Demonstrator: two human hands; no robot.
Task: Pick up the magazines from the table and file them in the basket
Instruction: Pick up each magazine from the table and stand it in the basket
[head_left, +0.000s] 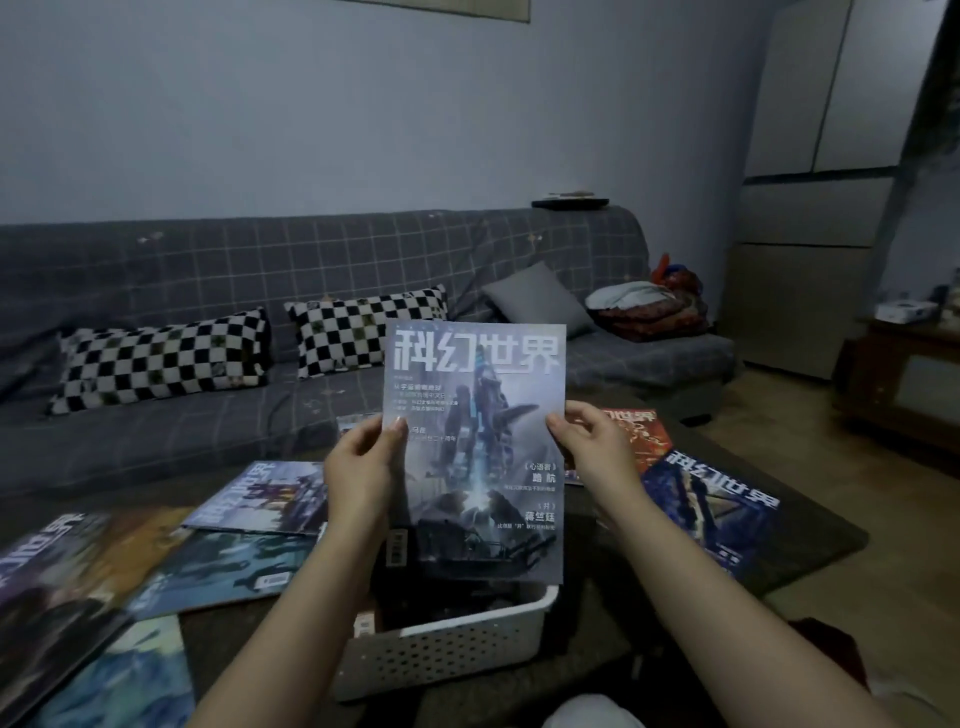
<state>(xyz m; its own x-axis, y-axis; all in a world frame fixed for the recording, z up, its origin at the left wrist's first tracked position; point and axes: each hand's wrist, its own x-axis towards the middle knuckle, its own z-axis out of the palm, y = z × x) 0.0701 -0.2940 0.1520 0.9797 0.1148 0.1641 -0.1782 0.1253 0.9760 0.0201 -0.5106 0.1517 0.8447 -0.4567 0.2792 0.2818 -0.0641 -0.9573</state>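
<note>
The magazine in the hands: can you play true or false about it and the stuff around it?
1. Both hands hold the upright magazine. True: the left hand grips its left edge, the right hand its right edge.
2. The white basket sits on the sofa. False: it sits on the table, right below the magazine.
3. More magazines lie on the table, like the blue-covered one on the right. True.
4. The cushions on the sofa are all plain grey. False: two checkered cushions are black and white.
</note>
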